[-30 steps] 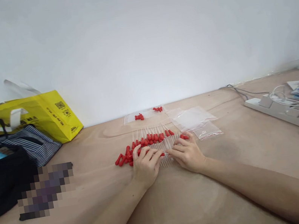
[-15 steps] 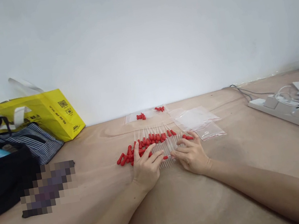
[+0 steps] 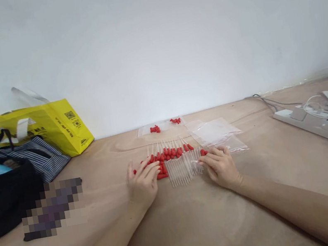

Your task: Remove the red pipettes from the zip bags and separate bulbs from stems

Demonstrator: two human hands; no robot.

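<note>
Grip closed on a clear tube (image 3: 195, 162), my right hand (image 3: 223, 168) wants light pressure; I cannot tell if my left hand (image 3: 143, 185) holds red bulbs (image 3: 173, 152).

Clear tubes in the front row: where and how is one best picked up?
Probably at the left end of the row of clear tubes, pinching one near end across its sides, coming from the person's side. The tubes are slim and packed side by side; their near ends reach past the red bulbs beside them.

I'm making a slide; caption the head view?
Two hands beside clear tubes and red rubber bulbs on a table.
</note>
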